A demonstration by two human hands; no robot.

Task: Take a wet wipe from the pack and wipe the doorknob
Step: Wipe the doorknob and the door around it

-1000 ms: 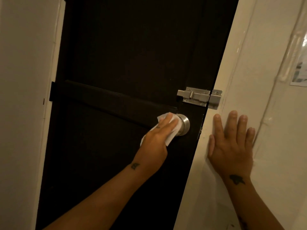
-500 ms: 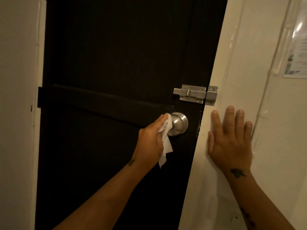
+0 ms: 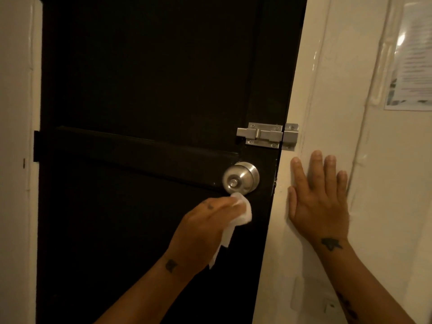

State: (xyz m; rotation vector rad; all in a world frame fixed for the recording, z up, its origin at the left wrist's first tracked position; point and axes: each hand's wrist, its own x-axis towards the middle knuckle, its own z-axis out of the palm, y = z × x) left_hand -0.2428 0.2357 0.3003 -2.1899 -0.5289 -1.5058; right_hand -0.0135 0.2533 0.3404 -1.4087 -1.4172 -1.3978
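A round silver doorknob (image 3: 240, 178) sits on the right side of a black door (image 3: 149, 90). My left hand (image 3: 201, 232) is just below the knob, shut on a white wet wipe (image 3: 236, 218). The wipe's top edge touches the underside of the knob and its tail hangs down past my palm. My right hand (image 3: 320, 199) lies flat with fingers spread on the cream wall (image 3: 332, 90) beside the door's edge. No wipe pack is in view.
A silver slide bolt latch (image 3: 266, 135) is fixed above the knob and bridges the door and its frame. A laminated paper notice (image 3: 411, 66) hangs on the wall at the upper right. A pale wall (image 3: 16, 160) borders the door on the left.
My left hand has slid with the wipe from the knob's front, round its left side, down to below it. The knob's face is now uncovered. My right hand stays on the wall.
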